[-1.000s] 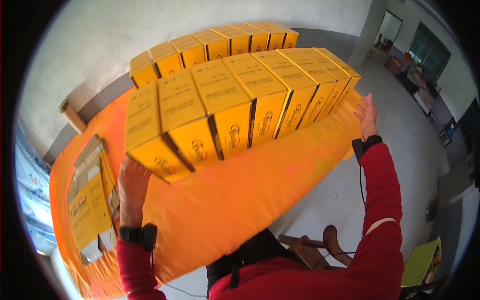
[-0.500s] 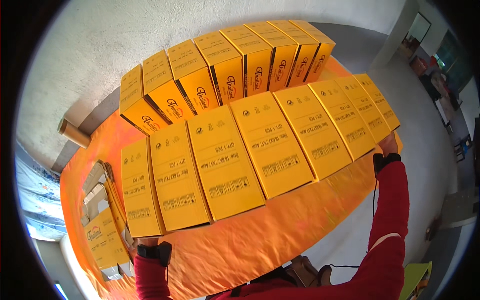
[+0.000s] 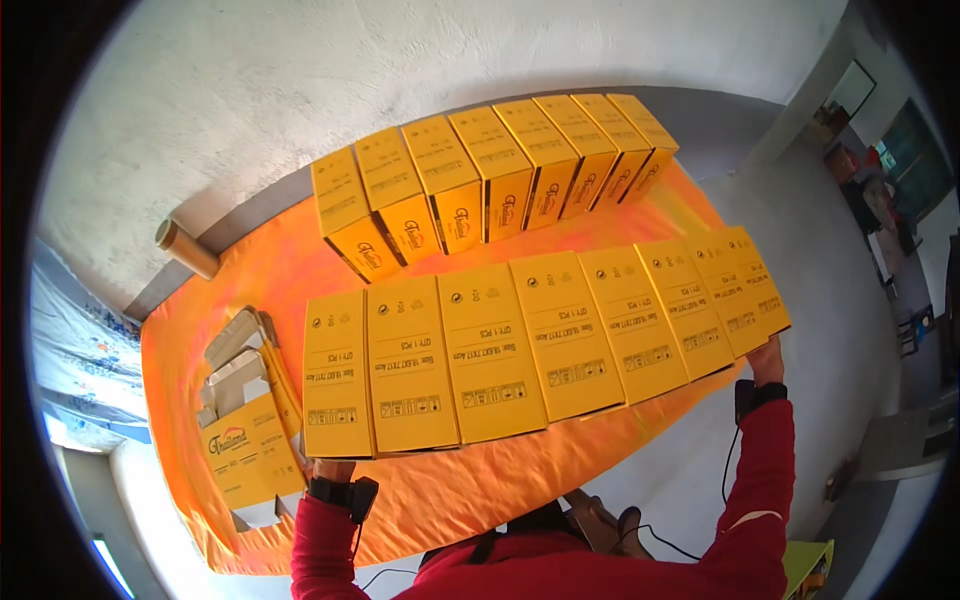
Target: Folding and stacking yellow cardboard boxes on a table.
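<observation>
A row of several yellow cardboard boxes [image 3: 570, 335] stretches between my two hands, packed side by side with printed panels facing up. At its left end, my left hand [image 3: 333, 468] presses on the near corner, its fingers mostly hidden by the box. My right hand [image 3: 767, 360] grips the right end box from the outer side, fingers partly hidden. The row's right end reaches past the table's edge; whether the row is fully off the cloth I cannot tell. Behind it, a second row of matching yellow boxes [image 3: 535, 165] stands on the table.
Shiny orange cloth [image 3: 440, 520] covers the table. Flattened yellow cartons [image 3: 245, 440] lie at the left, and a brown cardboard tube [image 3: 187, 248] leans by the wall. A grey floor [image 3: 810, 260] spreads to the right. Thin black cables hang from my wrist straps.
The held row has come nearer to me, and a strip of orange cloth now shows between the two rows. My view has also shifted, so the scene sits lower.
</observation>
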`<state>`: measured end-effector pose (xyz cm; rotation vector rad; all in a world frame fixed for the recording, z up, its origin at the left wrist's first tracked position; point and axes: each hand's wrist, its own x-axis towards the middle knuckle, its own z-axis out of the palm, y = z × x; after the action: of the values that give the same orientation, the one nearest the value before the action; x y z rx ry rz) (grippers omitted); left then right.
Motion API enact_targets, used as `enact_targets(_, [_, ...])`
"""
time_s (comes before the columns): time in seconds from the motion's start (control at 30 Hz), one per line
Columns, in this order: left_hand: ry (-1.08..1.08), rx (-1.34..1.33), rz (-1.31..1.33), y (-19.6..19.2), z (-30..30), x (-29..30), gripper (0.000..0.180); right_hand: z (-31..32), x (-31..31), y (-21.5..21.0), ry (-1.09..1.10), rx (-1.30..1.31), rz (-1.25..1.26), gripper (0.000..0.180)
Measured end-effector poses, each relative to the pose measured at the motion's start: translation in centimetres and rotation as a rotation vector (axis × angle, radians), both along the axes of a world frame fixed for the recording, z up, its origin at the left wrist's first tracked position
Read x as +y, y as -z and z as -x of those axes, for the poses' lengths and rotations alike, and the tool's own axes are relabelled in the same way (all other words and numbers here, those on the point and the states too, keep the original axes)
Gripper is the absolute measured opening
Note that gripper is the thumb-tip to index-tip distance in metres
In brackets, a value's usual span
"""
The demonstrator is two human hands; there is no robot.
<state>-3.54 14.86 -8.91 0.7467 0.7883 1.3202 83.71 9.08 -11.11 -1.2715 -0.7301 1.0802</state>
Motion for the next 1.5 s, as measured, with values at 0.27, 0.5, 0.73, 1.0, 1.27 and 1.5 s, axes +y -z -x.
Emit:
enact_targets(0.27, [-0.263, 1.047, -0.503, -9.7, 10.2, 8.1, 0.053, 9.3, 7.2, -20.1, -0.001, -0.681, -0.342, 0.045])
enact_targets(0.5, [-0.487, 1.658, -0.675, -15.5, 15.5, 20.3, 0.039, 15.2, 23.0, -34.9, 0.202, 0.238, -0.474, 0.042])
enact_targets(0.73, [-0.464, 1.57, -0.583, -13.4, 17.4, 30.5, 0.039, 14.2, 33.7, -32.3, 0.064, 0.19, -0.416, 0.042])
enact_targets(1.0, [-0.333, 1.425, -0.466, -5.4, 19.5, 33.9, 0.039, 13.7, 41.7, -27.0, -0.086, 0.126, -0.361, 0.041])
enact_targets(1.27, [-0.185, 1.362, -0.408, -4.9, 17.5, 35.0, 0.039, 11.5, 44.7, -20.5, -0.086, 0.164, -0.315, 0.038])
enact_targets(1.5, [-0.038, 2.004, -0.325, -7.1, 16.0, 32.6, 0.04, 11.1, 45.2, -19.3, -0.117, 0.119, -0.289, 0.038])
